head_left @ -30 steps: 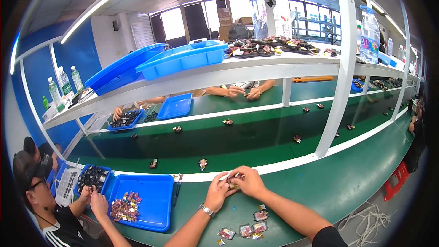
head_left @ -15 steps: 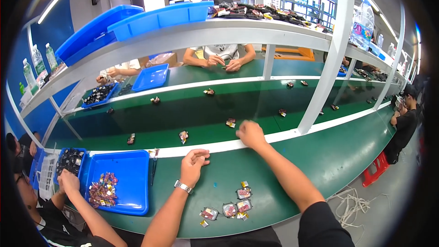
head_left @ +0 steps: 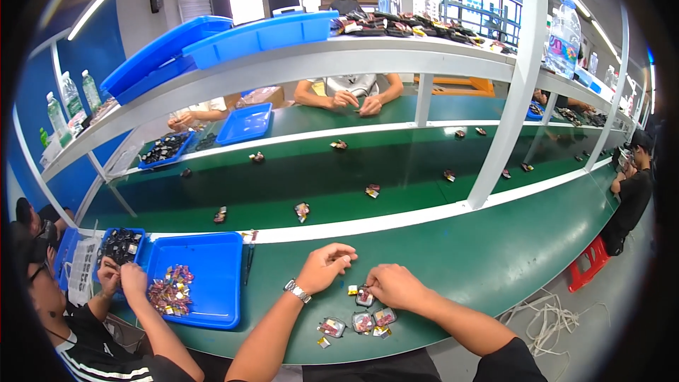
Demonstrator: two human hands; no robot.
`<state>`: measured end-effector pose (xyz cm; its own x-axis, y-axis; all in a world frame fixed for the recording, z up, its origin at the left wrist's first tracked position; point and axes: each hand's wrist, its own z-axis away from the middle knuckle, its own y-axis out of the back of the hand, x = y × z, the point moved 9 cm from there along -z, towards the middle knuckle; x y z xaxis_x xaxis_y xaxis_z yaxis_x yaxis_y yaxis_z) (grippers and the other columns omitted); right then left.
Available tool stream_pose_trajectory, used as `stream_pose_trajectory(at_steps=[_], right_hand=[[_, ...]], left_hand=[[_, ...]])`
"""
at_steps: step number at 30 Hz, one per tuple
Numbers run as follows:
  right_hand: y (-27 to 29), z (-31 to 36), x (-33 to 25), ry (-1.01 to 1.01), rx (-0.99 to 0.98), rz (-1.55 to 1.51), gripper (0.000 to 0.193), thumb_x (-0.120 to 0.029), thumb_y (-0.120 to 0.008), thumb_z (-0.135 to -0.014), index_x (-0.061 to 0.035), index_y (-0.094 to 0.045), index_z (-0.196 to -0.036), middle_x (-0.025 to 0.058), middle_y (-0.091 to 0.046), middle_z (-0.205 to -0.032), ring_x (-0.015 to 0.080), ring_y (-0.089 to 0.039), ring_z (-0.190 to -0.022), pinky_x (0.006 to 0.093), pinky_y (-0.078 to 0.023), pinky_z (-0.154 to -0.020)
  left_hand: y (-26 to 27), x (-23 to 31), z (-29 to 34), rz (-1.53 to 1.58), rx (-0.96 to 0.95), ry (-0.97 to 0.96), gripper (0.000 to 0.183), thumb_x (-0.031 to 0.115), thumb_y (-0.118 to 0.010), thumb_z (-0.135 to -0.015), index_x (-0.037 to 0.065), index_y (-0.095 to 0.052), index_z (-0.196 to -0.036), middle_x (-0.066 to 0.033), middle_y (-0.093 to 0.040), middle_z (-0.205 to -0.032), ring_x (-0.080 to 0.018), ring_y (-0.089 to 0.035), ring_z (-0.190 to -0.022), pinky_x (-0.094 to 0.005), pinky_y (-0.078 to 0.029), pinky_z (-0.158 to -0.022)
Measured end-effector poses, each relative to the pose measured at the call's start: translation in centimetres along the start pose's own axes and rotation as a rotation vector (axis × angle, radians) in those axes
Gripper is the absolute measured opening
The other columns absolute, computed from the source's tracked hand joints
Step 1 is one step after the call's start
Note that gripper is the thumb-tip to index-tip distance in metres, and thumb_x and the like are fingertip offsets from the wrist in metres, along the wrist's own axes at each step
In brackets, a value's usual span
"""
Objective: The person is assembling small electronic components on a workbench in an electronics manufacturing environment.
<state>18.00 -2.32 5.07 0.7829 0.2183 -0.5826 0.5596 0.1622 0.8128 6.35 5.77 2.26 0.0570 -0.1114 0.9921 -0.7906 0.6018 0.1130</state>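
My right hand is over the green bench with its fingertips closed on the upper edge of a small electronic module, a dark-rimmed case with a pinkish insert. A yellow-and-white tab lies at that module's left. Just below are several similar modules, among them one with silvery edges and another in the middle. My left hand, a metal watch on its wrist, hovers up and left of them, fingers loosely bent and apart, holding nothing visible.
Left on the bench stands a blue tray with a heap of small parts; a co-worker's hands work beside it. Beyond a white rail, a green conveyor belt carries scattered modules. A white post rises at right.
My right hand has come back from the belt's edge to the bench and taken hold of a module, which has shifted left. My left hand has moved right, closer to the modules.
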Motion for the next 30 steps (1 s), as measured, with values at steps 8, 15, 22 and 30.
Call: stream_pose_trajectory(at_steps=[8,15,22,30], right_hand=[[1.8,-5.1,-4.2,0.497,0.135,0.134,0.016,-0.010,-0.060,-0.082,-0.0029,-0.052,-0.094,0.0151,-0.059,-0.087,0.0345,-0.059,-0.090,0.0442,-0.048,-0.079],[2.2,-5.5,0.0,0.057,0.319,-0.411,0.023,-0.012,-0.069,-0.081,0.0004,-0.061,-0.098,0.0145,-0.065,-0.089,0.0272,-0.065,-0.073,0.0364,-0.052,-0.068],[3.8,-5.1,-0.8,0.262,0.558,-0.228,0.015,-0.009,-0.069,-0.081,-0.0047,-0.067,-0.095,0.0097,-0.062,-0.098,0.0219,-0.065,-0.075,0.0316,-0.054,-0.067],[3.3,-3.9,-3.9,0.469,0.537,0.123,0.021,-0.014,-0.071,-0.075,-0.0083,-0.067,-0.095,0.0090,-0.057,-0.110,0.0279,-0.057,-0.102,0.0364,-0.051,-0.082]], left_hand=[[-0.3,-0.9,0.5,0.017,-0.218,0.068,0.032,0.011,-0.051,-0.097,0.000,-0.053,-0.127,-0.0052,-0.064,-0.111,-0.0114,-0.059,-0.094,-0.0267,-0.049,-0.083],[1.6,-0.9,0.4,0.296,0.068,0.135,0.037,0.003,-0.052,-0.095,0.000,-0.049,-0.131,-0.0095,-0.066,-0.106,-0.0154,-0.063,-0.100,-0.0272,-0.053,-0.082],[1.6,-1.4,0.2,0.420,0.109,0.145,0.029,0.007,-0.054,-0.094,0.002,-0.051,-0.123,-0.0095,-0.063,-0.112,-0.0166,-0.062,-0.103,-0.0322,-0.053,-0.086],[1.9,-1.6,0.5,0.496,0.147,0.155,0.031,0.009,-0.050,-0.096,0.002,-0.049,-0.126,-0.0091,-0.063,-0.109,-0.0163,-0.062,-0.099,-0.0320,-0.053,-0.088]])
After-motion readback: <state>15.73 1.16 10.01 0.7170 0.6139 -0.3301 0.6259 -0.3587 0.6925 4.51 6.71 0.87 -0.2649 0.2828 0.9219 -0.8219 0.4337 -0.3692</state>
